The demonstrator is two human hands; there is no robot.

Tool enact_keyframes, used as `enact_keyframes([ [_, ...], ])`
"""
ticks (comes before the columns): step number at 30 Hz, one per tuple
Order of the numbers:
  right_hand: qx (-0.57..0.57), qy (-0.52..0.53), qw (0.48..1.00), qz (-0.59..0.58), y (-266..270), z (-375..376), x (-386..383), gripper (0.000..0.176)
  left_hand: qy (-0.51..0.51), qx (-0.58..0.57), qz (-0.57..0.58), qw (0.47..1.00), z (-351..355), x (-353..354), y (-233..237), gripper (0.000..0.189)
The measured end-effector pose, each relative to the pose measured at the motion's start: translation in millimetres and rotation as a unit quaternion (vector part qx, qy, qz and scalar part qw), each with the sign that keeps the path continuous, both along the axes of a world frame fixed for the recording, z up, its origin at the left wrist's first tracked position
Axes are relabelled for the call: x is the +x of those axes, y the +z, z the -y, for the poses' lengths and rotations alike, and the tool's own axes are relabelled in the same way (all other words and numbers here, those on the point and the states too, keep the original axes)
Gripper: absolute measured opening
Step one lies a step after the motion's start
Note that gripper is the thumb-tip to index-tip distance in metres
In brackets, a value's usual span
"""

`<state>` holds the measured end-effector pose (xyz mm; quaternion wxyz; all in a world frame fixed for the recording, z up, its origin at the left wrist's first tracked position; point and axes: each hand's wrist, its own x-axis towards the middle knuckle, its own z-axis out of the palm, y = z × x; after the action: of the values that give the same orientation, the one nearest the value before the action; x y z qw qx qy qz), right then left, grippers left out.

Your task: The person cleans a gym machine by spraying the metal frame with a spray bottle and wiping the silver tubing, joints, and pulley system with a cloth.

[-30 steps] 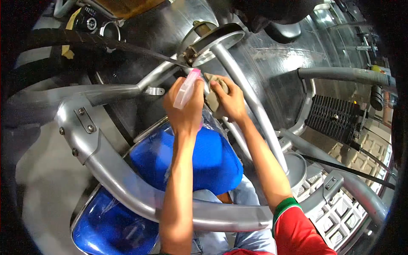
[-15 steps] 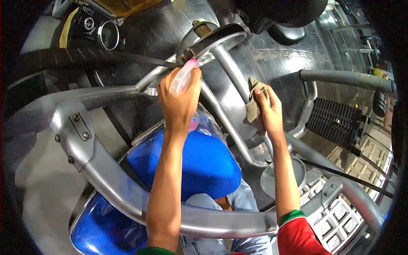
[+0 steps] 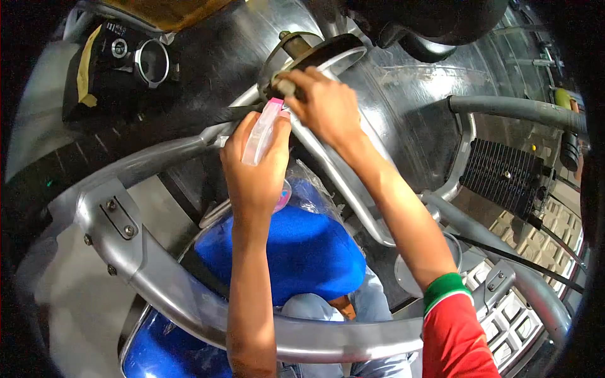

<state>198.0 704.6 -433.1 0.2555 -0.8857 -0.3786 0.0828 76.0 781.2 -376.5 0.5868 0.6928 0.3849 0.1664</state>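
My left hand [image 3: 255, 170] is wrapped round a spray bottle with a translucent head and pink nozzle [image 3: 265, 129], which points at the base of the round pulley [image 3: 324, 53]. Much of the bottle is hidden behind the hand. My right hand [image 3: 324, 104] has its fingers closed on a grey-brown cloth [image 3: 287, 87], pressed near the bracket at the pulley's lower left. Silver tubes [image 3: 334, 176] run down from the pulley, beneath my right forearm.
A thick silver frame tube [image 3: 346, 340] curves below both forearms. Under them lies a blue padded seat [image 3: 302, 252] with clear plastic wrap. Black weight plates [image 3: 501, 176] stand at right, a black box with yellow tape [image 3: 94, 94] at upper left. Dark round parts hang at the top.
My right hand has moved left and up with the cloth, from beside the silver tubes to the pulley bracket. My left hand has shifted slightly left and down with the bottle.
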Motion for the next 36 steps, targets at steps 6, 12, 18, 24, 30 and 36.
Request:
enact_keyframes([
  [6, -0.019, -0.056, 0.997, 0.051, 12, 13, 26, 0.036, -0.037, -0.038, -0.015, 0.998, 4, 0, 7, 0.018],
  [12, 0.073, -0.219, 0.971, 0.061, 0, 27, 57, 0.031, -0.065, -0.054, -0.003, 0.996, 8, 1, 6, 0.020],
  [18, 0.057, -0.140, 0.988, 0.023, 7, 10, 20, 0.036, -0.078, -0.063, 0.035, 0.994, 11, 1, 1, 0.017],
  [24, 0.042, -0.160, 0.986, 0.001, -3, 23, 44, 0.036, -0.073, -0.080, 0.002, 0.994, 13, 4, 8, 0.022],
  [30, 0.163, -0.328, 0.917, -0.157, -39, 37, 93, 0.045, -0.081, -0.095, 0.002, 0.992, 12, 4, 13, 0.024],
  [36, 0.317, -0.374, 0.779, -0.390, -84, 56, 127, 0.031, -0.086, -0.071, 0.010, 0.994, 12, 5, 9, 0.024],
])
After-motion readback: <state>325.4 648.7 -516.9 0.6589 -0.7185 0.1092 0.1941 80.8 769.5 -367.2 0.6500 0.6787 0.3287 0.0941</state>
